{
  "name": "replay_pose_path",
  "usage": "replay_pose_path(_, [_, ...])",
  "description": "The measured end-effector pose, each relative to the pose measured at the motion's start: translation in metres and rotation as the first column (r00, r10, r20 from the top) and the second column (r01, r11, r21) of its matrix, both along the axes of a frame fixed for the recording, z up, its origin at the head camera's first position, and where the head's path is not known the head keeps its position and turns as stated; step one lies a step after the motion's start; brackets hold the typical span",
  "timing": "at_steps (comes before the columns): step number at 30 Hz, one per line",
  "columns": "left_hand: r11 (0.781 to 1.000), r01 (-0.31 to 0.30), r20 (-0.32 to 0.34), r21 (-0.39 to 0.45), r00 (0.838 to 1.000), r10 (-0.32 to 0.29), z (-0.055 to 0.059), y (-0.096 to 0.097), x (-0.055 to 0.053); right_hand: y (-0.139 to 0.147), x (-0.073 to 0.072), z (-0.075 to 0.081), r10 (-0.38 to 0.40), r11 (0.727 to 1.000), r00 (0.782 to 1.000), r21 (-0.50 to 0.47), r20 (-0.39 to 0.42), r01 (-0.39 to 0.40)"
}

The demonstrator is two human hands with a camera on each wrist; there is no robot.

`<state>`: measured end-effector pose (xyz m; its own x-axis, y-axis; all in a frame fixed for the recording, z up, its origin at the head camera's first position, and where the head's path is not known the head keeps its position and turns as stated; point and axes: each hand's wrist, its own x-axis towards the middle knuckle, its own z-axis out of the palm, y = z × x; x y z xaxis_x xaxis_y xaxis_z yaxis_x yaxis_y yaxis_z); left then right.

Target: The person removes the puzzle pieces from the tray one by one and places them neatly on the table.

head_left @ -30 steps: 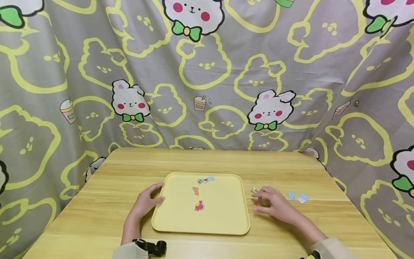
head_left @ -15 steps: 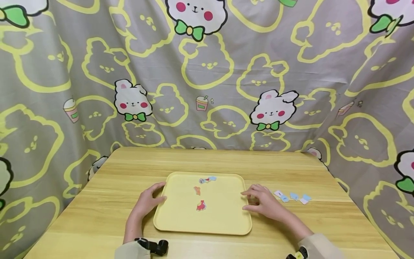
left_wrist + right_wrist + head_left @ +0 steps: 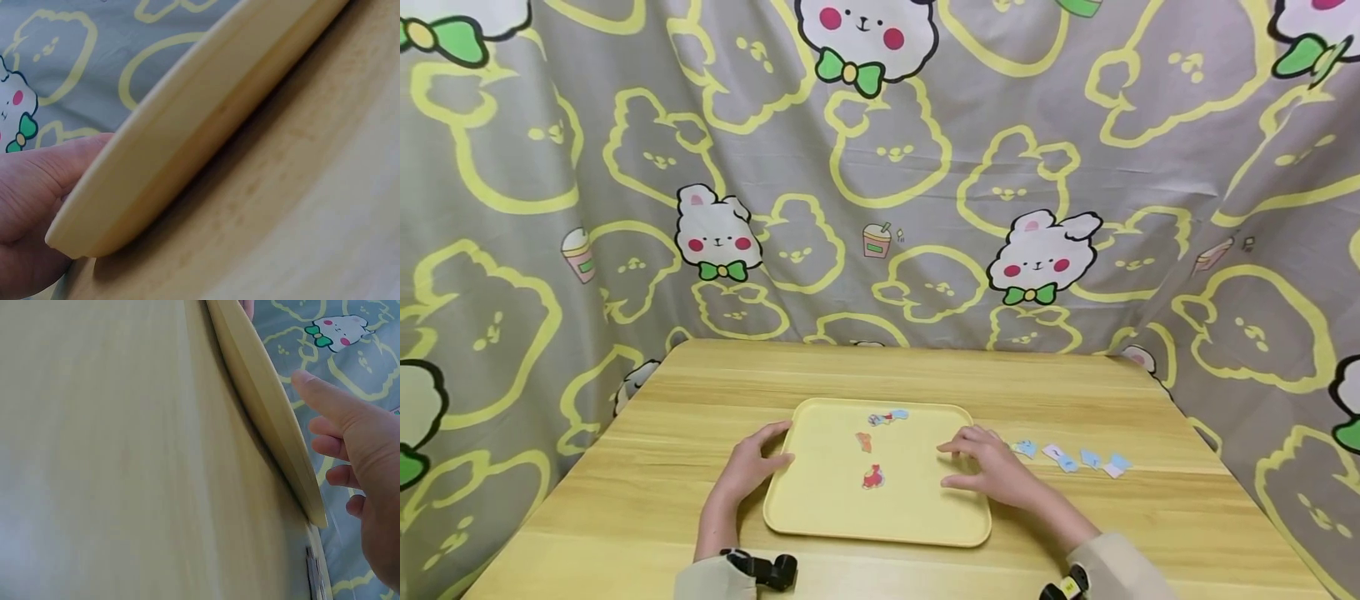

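Note:
A yellow tray [image 3: 880, 521] lies on the wooden table. My left hand [image 3: 751, 462] rests at its left rim, thumb and index fingertip over the edge; in the left wrist view that hand [image 3: 31, 206] is partly hidden behind the tray wall. On the tray lie small printed cutouts: a red one [image 3: 872, 477], an orange one [image 3: 864, 442] and a blue, red and grey strip [image 3: 887, 417]. Over the tray's right side hovers my right hand [image 3: 992, 467], thumb and fingers apart, holding nothing. The right wrist view shows this hand [image 3: 369, 462] with its fingers above the rim.
Right of the tray, several blue and pink cutouts lie in a row, among them a blue one [image 3: 1025, 449], a pink-and-blue one [image 3: 1060, 457] and one at the row's right end [image 3: 1117, 465]. A patterned grey curtain [image 3: 925, 333] surrounds the table.
My right hand has moved left, from the cutouts beside the tray to over the tray's right side, uncovering more of the row. The left hand stays at the left rim.

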<state>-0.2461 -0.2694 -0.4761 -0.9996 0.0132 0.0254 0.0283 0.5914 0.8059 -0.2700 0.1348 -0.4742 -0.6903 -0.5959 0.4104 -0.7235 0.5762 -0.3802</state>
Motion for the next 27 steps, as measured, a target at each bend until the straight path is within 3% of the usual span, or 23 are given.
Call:
replay_pose_path(22, [1.0,-0.023,-0.008,0.01,1.0,0.023,-0.003,-0.002,0.0,-0.05,-0.005,0.004,0.053,0.992,0.995,0.113,0.085,-0.063])
replay_pose_path(27, [1.0,-0.026,-0.014,0.005,1.0,0.026,-0.002,-0.001,-0.001,-0.06,-0.006,0.007,0.079,0.986,0.995,0.141,0.068,-0.087])
